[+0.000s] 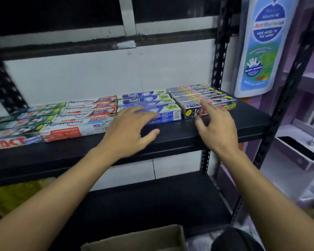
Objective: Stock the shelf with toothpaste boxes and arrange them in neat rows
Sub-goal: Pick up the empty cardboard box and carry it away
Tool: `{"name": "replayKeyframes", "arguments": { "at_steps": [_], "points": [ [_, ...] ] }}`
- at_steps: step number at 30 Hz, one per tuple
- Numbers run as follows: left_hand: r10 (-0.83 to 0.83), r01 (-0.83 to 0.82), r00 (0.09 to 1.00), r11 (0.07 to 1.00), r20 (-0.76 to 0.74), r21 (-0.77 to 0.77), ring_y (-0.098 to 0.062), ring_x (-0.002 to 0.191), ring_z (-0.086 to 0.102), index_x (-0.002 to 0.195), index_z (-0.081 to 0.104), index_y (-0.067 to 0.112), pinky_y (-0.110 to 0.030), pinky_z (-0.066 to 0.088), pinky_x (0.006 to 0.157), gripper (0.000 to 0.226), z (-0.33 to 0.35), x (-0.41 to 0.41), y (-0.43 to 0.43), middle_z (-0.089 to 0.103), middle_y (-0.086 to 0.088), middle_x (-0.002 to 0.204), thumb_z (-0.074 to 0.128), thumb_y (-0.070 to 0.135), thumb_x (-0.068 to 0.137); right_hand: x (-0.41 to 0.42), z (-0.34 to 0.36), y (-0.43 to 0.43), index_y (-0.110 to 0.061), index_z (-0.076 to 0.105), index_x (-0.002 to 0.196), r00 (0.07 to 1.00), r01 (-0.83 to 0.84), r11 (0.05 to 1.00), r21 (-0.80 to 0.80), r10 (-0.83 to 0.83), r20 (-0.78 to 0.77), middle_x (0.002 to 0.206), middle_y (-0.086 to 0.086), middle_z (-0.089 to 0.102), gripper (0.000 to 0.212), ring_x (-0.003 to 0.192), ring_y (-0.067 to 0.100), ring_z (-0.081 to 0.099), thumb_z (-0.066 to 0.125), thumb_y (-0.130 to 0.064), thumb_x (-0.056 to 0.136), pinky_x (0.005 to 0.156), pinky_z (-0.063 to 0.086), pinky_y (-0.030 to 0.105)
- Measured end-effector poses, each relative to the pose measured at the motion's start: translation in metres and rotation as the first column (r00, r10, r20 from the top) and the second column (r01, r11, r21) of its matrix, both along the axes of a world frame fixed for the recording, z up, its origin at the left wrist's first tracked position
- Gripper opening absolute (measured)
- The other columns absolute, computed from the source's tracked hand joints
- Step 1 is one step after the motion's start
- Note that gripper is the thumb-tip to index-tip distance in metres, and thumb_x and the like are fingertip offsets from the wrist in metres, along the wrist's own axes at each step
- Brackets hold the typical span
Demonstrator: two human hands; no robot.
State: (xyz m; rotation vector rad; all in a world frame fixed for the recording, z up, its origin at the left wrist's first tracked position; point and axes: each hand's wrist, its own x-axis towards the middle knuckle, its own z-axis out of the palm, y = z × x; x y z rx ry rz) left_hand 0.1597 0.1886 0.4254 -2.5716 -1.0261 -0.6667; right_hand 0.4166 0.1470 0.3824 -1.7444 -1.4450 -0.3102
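Observation:
Toothpaste boxes lie flat in rows on a black shelf (252,122). At the left are Zact boxes (5,142), then red-and-white Pepsodent boxes (76,122), blue Safi boxes (143,98) in the middle, and silver-black Zact boxes (203,95) at the right. My left hand (129,131) is spread, its fingers resting on the front Safi box (169,115). My right hand (217,127) has relaxed fingers touching the front silver Zact box (190,111). Neither hand grips a box.
A black perforated upright (219,57) stands behind the right end of the shelf. Beside it hangs a blue-and-white body-wash poster (261,46). A lower black shelf (143,201) lies beneath. The rim of a cardboard box (134,238) shows at the bottom. Purple-white furniture (301,151) stands at the right.

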Motion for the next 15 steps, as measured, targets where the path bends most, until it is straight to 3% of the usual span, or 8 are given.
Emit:
{"name": "replayKeyframes", "arguments": {
  "at_steps": [5,8,11,15],
  "points": [
    [0.012,-0.020,0.997,0.995,0.080,0.099,-0.023,0.116,0.056,0.127,0.064,0.020,-0.043,0.042,0.098,0.051,-0.024,-0.028,-0.055,0.069,0.005,0.115,0.054,0.050,0.087,-0.060,-0.015,-0.056,-0.023,0.064,0.127,0.988,-0.113,0.982,0.152,0.094,0.125,0.118,-0.006,0.069,0.040,0.111,0.027,0.056,0.059,-0.033,0.089,0.096,0.046,0.043],
    [0.003,-0.020,0.995,0.986,0.099,0.164,-0.025,0.110,0.059,0.123,0.067,0.017,-0.041,0.043,0.092,0.045,-0.056,-0.051,-0.083,0.069,0.002,0.112,0.059,0.043,0.087,-0.094,-0.036,-0.083,-0.022,0.068,0.119,0.968,-0.208,0.970,0.123,0.186,0.165,0.104,-0.005,0.072,0.032,0.095,0.026,0.060,0.060,-0.031,0.089,0.082,0.049,0.040],
    [0.014,-0.021,0.999,0.986,0.042,0.165,-0.026,0.107,0.059,0.121,0.067,0.015,-0.041,0.044,0.087,0.042,-0.101,-0.076,-0.106,0.068,0.000,0.113,0.059,0.039,0.088,-0.120,-0.072,-0.101,-0.020,0.068,0.117,0.935,-0.319,0.947,-0.029,0.320,0.152,0.103,-0.004,0.072,0.030,0.095,0.024,0.063,0.058,-0.031,0.091,0.081,0.052,0.039],
    [0.137,-0.140,0.988,0.989,-0.073,-0.040,-0.024,0.112,0.057,0.127,0.063,0.016,-0.042,0.044,0.091,0.045,-0.172,-0.111,-0.126,0.066,-0.002,0.121,0.054,0.041,0.091,-0.138,-0.137,-0.109,-0.021,0.063,0.126,0.900,-0.352,0.865,-0.358,0.417,0.123,0.116,0.000,0.068,0.037,0.107,0.026,0.059,0.057,-0.034,0.092,0.087,0.051,0.039]
  ]
}}
